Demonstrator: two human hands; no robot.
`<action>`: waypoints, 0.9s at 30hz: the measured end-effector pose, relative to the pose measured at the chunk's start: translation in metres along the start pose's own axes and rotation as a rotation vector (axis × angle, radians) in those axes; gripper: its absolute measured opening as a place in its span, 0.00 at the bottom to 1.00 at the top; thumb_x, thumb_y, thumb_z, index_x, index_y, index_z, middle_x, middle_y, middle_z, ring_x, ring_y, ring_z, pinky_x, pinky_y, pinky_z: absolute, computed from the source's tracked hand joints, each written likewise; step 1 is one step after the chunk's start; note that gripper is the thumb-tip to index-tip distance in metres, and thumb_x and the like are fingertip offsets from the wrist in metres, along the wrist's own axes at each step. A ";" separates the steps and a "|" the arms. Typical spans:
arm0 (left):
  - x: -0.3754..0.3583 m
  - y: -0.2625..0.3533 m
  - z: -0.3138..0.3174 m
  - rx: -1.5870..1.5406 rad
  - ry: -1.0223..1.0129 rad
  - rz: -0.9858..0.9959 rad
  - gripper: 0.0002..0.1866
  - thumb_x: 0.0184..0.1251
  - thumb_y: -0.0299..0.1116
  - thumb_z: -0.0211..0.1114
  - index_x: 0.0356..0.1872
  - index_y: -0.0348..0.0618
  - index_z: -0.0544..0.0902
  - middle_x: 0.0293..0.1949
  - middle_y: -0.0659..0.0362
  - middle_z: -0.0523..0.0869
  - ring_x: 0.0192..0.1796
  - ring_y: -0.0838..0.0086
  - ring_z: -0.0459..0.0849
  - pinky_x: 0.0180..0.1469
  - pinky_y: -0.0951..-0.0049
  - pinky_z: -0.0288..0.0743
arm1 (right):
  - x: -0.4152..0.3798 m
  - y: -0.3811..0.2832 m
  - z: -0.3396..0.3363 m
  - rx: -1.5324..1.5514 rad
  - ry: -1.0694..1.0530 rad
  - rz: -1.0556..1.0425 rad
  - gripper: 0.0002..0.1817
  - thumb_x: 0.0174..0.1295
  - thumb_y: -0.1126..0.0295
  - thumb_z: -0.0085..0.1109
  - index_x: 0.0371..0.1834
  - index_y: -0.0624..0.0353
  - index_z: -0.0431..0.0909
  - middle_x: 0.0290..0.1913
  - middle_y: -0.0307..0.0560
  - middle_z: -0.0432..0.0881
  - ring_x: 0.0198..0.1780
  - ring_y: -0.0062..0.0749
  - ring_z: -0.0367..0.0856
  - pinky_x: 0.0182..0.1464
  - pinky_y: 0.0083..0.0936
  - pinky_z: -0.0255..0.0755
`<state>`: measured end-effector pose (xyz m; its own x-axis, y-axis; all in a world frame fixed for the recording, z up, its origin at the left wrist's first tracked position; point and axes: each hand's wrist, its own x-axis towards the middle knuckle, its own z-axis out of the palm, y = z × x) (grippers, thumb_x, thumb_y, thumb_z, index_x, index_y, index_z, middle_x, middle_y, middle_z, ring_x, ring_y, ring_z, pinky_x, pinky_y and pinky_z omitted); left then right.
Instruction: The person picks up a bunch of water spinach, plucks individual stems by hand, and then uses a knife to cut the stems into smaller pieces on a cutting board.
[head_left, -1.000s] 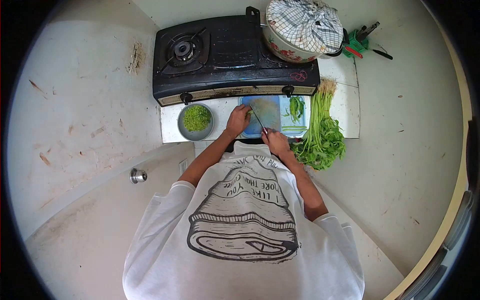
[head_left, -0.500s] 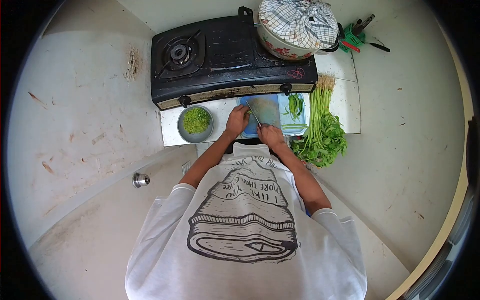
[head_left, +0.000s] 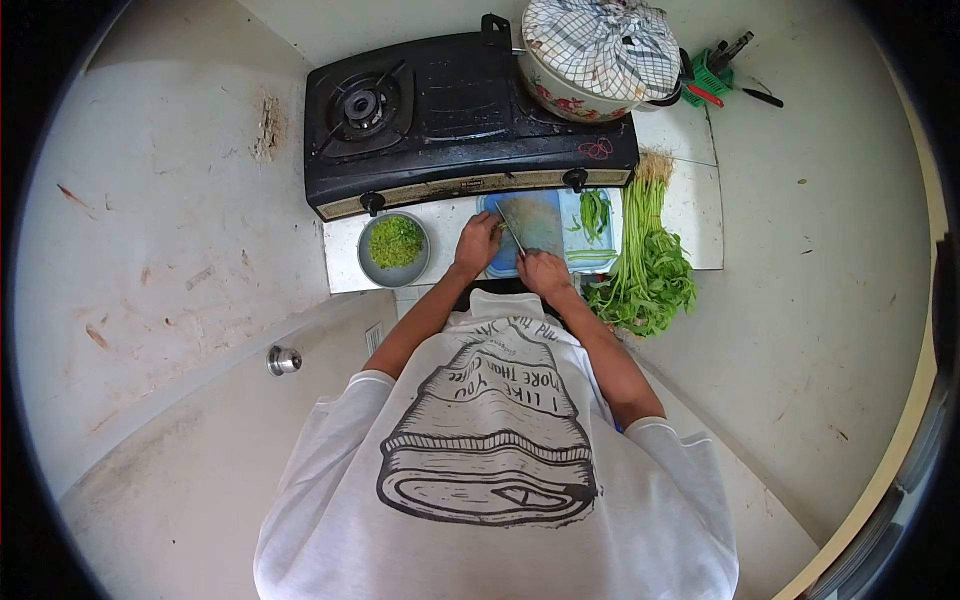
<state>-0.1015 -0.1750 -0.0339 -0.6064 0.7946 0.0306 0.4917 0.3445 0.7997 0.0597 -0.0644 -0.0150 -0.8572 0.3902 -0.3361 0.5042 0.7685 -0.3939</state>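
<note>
My right hand is closed around the handle of a knife, whose blade slants up and left over a blue cutting board. My left hand is at the board's left side, fingers curled by the blade. A bit of green stem shows at its fingertips, mostly hidden. On the right part of the board lie some cut green leaves and a few pale green stems. To the left, a grey bowl holds finely chopped greens.
A black gas stove stands behind the board, carrying a cloth-covered flowered pot. At right lies a large bundle of leafy green stalks with roots. A green basket with utensils is at the back right. A door knob shows at lower left.
The whole view has shifted very slightly to the right. Both hands and the knife keep nearly the same places over the board.
</note>
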 end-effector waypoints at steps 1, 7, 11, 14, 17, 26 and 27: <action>0.000 -0.001 0.000 -0.005 -0.016 -0.015 0.12 0.60 0.21 0.65 0.46 0.36 0.86 0.38 0.45 0.83 0.45 0.46 0.83 0.52 0.51 0.79 | -0.006 0.002 -0.001 0.011 0.006 -0.014 0.24 0.76 0.54 0.49 0.37 0.63 0.87 0.35 0.65 0.88 0.38 0.62 0.89 0.46 0.52 0.83; -0.001 -0.001 0.001 0.035 -0.004 0.017 0.13 0.60 0.21 0.65 0.47 0.37 0.85 0.40 0.45 0.83 0.46 0.45 0.83 0.53 0.51 0.79 | 0.001 0.004 0.000 -0.002 0.006 -0.028 0.23 0.75 0.54 0.50 0.39 0.61 0.88 0.34 0.66 0.88 0.38 0.63 0.88 0.47 0.51 0.82; 0.000 -0.002 -0.001 0.038 -0.013 0.038 0.13 0.60 0.21 0.64 0.47 0.36 0.85 0.41 0.45 0.84 0.47 0.45 0.83 0.53 0.51 0.79 | -0.001 0.004 -0.003 -0.014 -0.027 0.007 0.23 0.75 0.53 0.50 0.39 0.59 0.88 0.35 0.67 0.87 0.39 0.63 0.88 0.48 0.51 0.82; -0.001 -0.001 -0.002 0.037 -0.013 0.044 0.13 0.60 0.20 0.64 0.46 0.36 0.85 0.41 0.44 0.84 0.47 0.45 0.83 0.53 0.51 0.79 | -0.006 0.004 -0.002 0.010 -0.013 0.023 0.24 0.76 0.52 0.49 0.39 0.59 0.89 0.35 0.67 0.88 0.40 0.63 0.89 0.48 0.51 0.82; -0.001 -0.001 0.000 0.030 -0.005 0.042 0.13 0.60 0.20 0.64 0.46 0.36 0.85 0.41 0.44 0.84 0.47 0.45 0.83 0.53 0.51 0.79 | -0.005 0.005 0.005 0.015 -0.026 0.050 0.24 0.76 0.51 0.49 0.40 0.60 0.89 0.35 0.66 0.88 0.40 0.63 0.89 0.47 0.51 0.83; -0.001 -0.006 0.002 0.020 0.021 0.065 0.12 0.60 0.21 0.64 0.45 0.35 0.85 0.40 0.43 0.83 0.44 0.45 0.83 0.50 0.51 0.79 | 0.003 0.007 0.012 -0.010 -0.044 0.036 0.25 0.77 0.52 0.49 0.38 0.62 0.88 0.35 0.65 0.88 0.40 0.64 0.88 0.48 0.53 0.82; -0.001 -0.005 0.002 0.016 0.021 0.062 0.12 0.60 0.21 0.64 0.45 0.35 0.85 0.39 0.44 0.83 0.44 0.45 0.83 0.50 0.51 0.79 | -0.003 0.008 0.008 -0.005 -0.048 0.032 0.25 0.77 0.52 0.49 0.39 0.62 0.87 0.36 0.65 0.88 0.40 0.64 0.88 0.49 0.53 0.82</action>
<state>-0.1024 -0.1764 -0.0386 -0.5871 0.8042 0.0927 0.5390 0.3029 0.7860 0.0670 -0.0630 -0.0243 -0.8344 0.3903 -0.3892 0.5311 0.7582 -0.3783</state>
